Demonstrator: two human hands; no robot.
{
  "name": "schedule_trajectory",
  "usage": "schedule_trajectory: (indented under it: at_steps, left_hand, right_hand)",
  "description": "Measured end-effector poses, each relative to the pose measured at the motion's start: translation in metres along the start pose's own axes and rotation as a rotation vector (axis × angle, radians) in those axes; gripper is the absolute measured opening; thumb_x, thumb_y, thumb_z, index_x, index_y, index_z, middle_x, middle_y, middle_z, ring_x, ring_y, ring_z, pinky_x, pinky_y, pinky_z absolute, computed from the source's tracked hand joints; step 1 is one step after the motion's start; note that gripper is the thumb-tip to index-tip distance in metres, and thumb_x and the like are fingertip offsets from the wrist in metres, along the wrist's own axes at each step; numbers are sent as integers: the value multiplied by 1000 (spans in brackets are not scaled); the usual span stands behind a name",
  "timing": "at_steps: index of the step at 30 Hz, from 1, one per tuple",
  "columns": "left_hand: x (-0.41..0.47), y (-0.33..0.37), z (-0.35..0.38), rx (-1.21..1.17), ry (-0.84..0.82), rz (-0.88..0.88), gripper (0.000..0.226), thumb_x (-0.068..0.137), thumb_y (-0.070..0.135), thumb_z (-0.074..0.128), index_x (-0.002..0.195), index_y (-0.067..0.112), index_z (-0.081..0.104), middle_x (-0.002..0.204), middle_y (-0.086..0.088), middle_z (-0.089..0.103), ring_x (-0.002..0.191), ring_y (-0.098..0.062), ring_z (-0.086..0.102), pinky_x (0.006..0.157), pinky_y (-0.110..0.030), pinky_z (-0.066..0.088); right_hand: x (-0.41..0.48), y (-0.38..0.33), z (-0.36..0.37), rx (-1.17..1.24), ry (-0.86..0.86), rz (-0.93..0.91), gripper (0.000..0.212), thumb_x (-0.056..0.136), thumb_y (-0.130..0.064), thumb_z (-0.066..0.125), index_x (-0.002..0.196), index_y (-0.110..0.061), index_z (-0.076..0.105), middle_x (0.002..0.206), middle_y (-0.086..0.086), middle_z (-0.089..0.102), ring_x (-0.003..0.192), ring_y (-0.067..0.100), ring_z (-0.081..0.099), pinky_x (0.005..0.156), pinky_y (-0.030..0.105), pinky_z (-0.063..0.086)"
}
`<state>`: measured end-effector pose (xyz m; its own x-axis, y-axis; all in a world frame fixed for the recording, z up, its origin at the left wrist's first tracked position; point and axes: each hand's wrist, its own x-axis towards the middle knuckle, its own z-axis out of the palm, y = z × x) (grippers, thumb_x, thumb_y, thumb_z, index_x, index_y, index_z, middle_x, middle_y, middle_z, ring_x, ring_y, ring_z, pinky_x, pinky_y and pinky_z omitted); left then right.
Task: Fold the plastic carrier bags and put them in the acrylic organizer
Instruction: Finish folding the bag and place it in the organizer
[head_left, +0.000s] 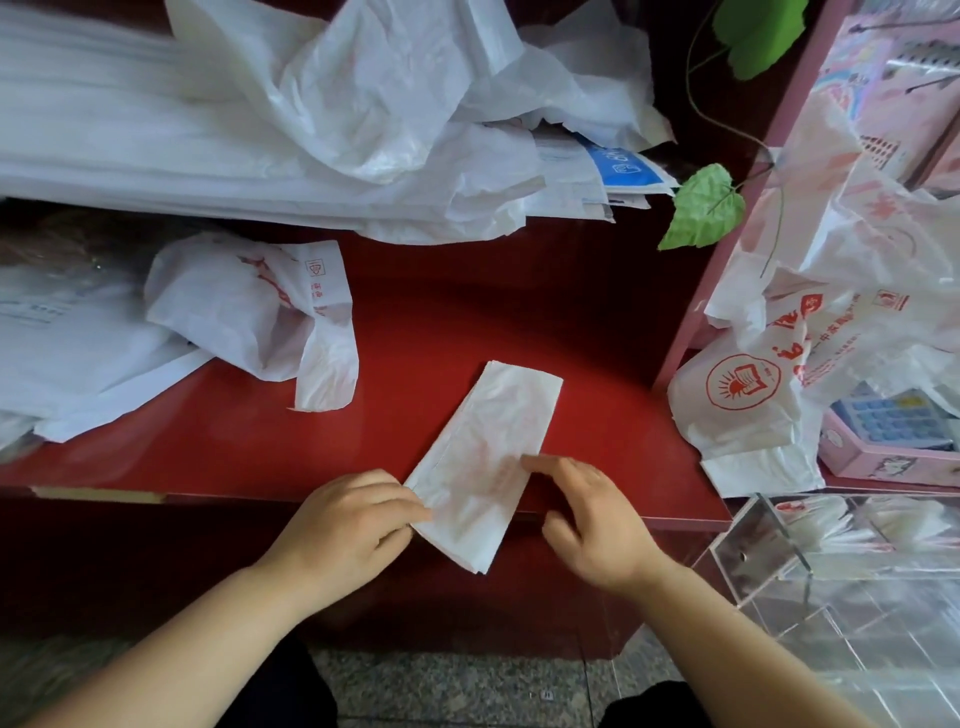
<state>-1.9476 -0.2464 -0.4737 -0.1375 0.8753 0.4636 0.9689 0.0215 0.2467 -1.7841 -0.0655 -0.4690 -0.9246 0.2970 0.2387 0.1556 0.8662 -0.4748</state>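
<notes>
White plastic, folded down to a long narrow strip: that's the carrier bag (488, 447), lying slantwise on the red counter (597, 338), its near end poking out past the front edge. The left hand (353, 525) has its fingers curled onto the strip's left edge near that end, pinching it. The right hand (592, 525) is loose, fingers spread and lightly bent, forefinger tip just touching the strip's right side — holding nothing. The acrylic organizer (753, 551) sits at near right, off the counter's corner, with white bags showing through its clear walls. A crumpled bag (249, 317) lies to the left, a red-printed bag (769, 374) drapes at right — and a heap of white bags (311, 104) runs across the back.
</notes>
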Motion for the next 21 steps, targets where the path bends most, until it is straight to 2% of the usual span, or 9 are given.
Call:
schedule_trajectory:
  at_steps: [2, 5, 7, 9, 12, 15, 18, 19, 21]
  left_hand:
    - [7, 10, 0, -95, 41, -22, 23, 74, 25, 52, 70, 16, 73, 69, 12, 67, 77, 0, 54, 69, -13, 43]
    - [20, 27, -4, -337, 101, -136, 17, 73, 36, 55, 71, 24, 66, 75, 12, 65, 76, 2, 59, 67, -10, 43]
    - [33, 42, -8, -501, 132, -260, 18, 66, 46, 54, 65, 31, 65, 76, 20, 65, 73, 3, 60, 65, -8, 42]
    - [43, 53, -10, -623, 166, -385, 10, 57, 49, 60, 55, 40, 63, 68, 26, 65, 70, 8, 60, 64, -5, 40]
    - [49, 51, -10, -714, 109, -485, 32, 46, 52, 61, 76, 40, 64, 77, 36, 64, 78, 16, 59, 68, -1, 39]
    - [43, 38, 0, -638, -30, -553, 44, 45, 55, 63, 88, 46, 54, 80, 48, 56, 94, 25, 49, 83, -1, 37]
    - [39, 27, 15, -447, -92, -636, 29, 75, 44, 68, 101, 35, 62, 107, 32, 55, 129, -4, 34, 104, -22, 25]
    - [41, 26, 19, -409, -75, -667, 25, 82, 37, 64, 105, 27, 65, 111, 19, 59, 130, -14, 36, 104, -26, 26]
    - [46, 24, 25, -423, 1, -703, 29, 84, 38, 60, 94, 13, 69, 97, 0, 69, 109, -22, 57, 90, -34, 40]
  right_hand:
    - [-13, 2, 2, 39, 6, -19, 66, 64, -33, 39, 122, -7, 53, 120, -7, 54, 114, 6, 42, 102, 6, 15]
    - [-19, 5, 8, -13, 132, -54, 47, 67, -32, 51, 111, -16, 59, 109, -13, 60, 108, 3, 49, 104, 14, 22]
    - [-17, 8, 11, -12, 256, -38, 29, 74, -31, 51, 94, -16, 67, 91, -11, 69, 93, 5, 56, 96, 14, 30]
    - [-14, 4, 7, 45, 319, 25, 19, 80, -31, 51, 75, -20, 66, 69, -22, 63, 80, 4, 54, 80, 9, 34]
    - [-12, 2, 6, 135, 322, 181, 38, 89, -21, 55, 57, -32, 37, 50, -10, 44, 65, 7, 45, 63, 11, 33]
    - [-7, 4, 8, 199, 342, 262, 43, 90, -13, 56, 56, -27, 32, 47, -5, 42, 59, 9, 43, 60, 13, 32]
    - [2, 1, 7, 239, 345, 324, 43, 91, -13, 53, 56, -25, 32, 44, -4, 42, 49, 11, 38, 49, 17, 27]
    - [7, -1, 6, 234, 339, 346, 41, 93, -15, 51, 57, -25, 32, 43, -2, 37, 47, 13, 35, 49, 20, 25]
    - [18, -6, 1, 173, 289, 419, 38, 96, -19, 43, 60, -23, 30, 49, -6, 36, 51, 13, 33, 56, 22, 20]
